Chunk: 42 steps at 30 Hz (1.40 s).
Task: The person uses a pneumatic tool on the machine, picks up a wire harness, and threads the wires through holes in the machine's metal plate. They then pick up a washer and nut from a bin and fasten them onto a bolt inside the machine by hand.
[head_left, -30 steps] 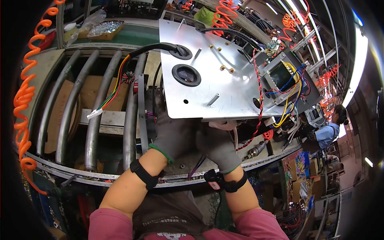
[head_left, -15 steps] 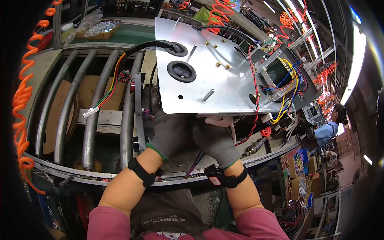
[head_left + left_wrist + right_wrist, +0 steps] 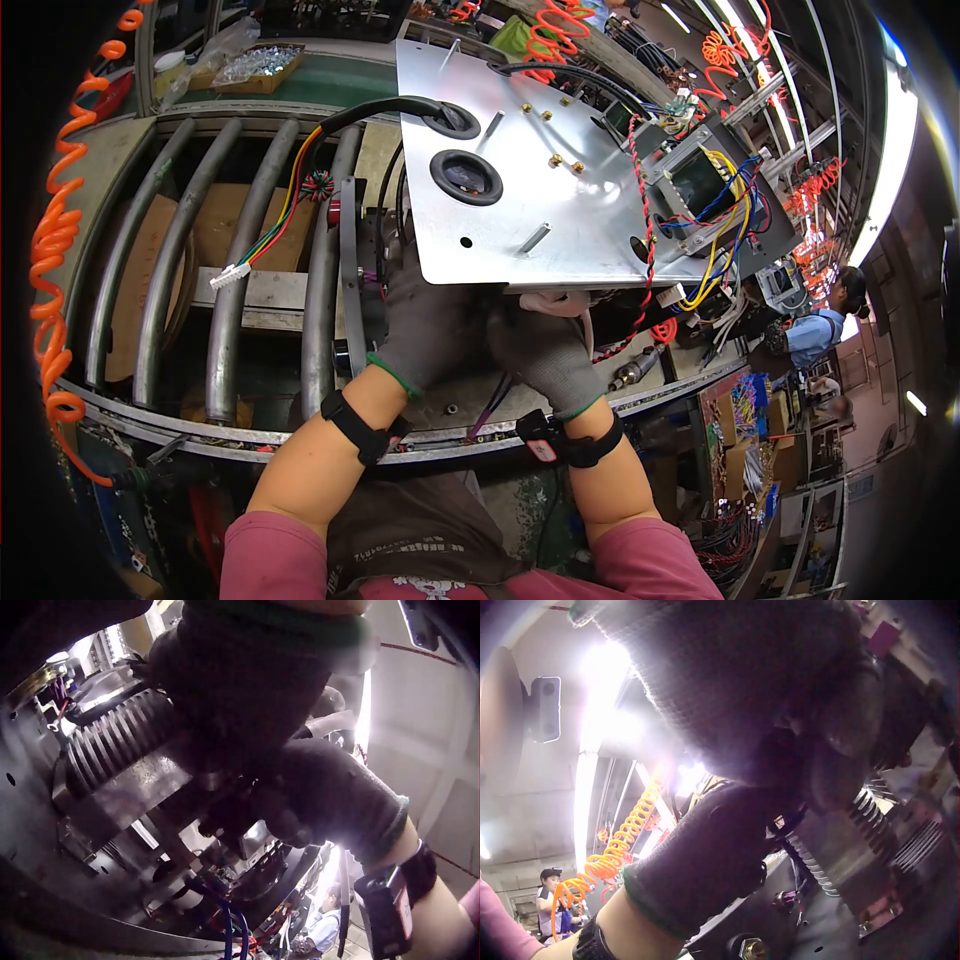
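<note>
A silver metal panel (image 3: pixel 560 200) with two black grommets covers the upper part of both gloved hands. My left hand (image 3: pixel 430 325) reaches under the panel's near edge, its fingertips hidden. Close beside it, my right hand (image 3: pixel 543 350) is also partly under that edge. In the left wrist view, the left hand (image 3: pixel 232 690) is dark beside a ribbed metal part (image 3: pixel 124 739), and the right hand (image 3: pixel 337 799) has bent fingers near it. The right wrist view shows the right hand (image 3: pixel 757 682) close to the left hand (image 3: pixel 712 855); what the fingers touch is too dark to tell.
Metal rollers (image 3: pixel 240 270) lie at the left, under a wire bundle ending in a white connector (image 3: pixel 230 276). An orange coiled hose (image 3: pixel 60 240) hangs at the far left. Yellow and blue wires (image 3: pixel 735 220) stand at the panel's right. A person in blue (image 3: pixel 815 338) is farther right.
The panel and hands shift slightly left in the view, then back right. Both hands remain under the panel's near edge, with little other visible movement.
</note>
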Each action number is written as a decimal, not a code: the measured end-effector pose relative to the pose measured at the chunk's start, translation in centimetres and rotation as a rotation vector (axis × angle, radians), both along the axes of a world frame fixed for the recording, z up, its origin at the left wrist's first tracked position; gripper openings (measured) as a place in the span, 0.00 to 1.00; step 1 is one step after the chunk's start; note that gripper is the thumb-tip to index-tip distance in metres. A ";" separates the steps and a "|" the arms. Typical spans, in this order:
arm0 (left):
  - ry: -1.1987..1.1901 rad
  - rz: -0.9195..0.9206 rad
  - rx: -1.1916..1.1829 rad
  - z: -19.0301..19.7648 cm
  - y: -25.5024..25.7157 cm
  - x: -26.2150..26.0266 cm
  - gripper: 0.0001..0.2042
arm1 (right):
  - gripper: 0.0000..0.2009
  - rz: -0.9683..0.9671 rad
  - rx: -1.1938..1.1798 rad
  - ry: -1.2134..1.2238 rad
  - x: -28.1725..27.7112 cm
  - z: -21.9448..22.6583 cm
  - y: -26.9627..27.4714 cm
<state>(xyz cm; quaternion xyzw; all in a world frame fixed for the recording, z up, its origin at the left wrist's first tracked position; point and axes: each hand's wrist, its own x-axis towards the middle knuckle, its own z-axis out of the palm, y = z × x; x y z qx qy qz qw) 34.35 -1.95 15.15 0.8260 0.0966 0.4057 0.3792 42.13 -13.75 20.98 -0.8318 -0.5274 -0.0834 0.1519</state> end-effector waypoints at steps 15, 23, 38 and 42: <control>-0.039 0.151 0.199 3.0 -1.1 -5.6 0.12 | 0.10 0.048 -0.034 -0.027 0.1 0.2 -0.4; 0.546 -0.017 -0.019 -4.1 -5.7 -9.2 0.14 | 0.10 -0.002 -0.050 0.046 1.4 -1.6 -0.4; 0.829 -0.198 0.211 -4.4 -6.6 -5.2 0.10 | 0.14 -0.033 -0.059 0.089 1.6 -0.9 -0.7; 0.572 -0.236 -0.209 -2.3 -5.6 -5.5 0.11 | 0.14 0.008 -0.025 0.007 2.4 -1.5 -1.1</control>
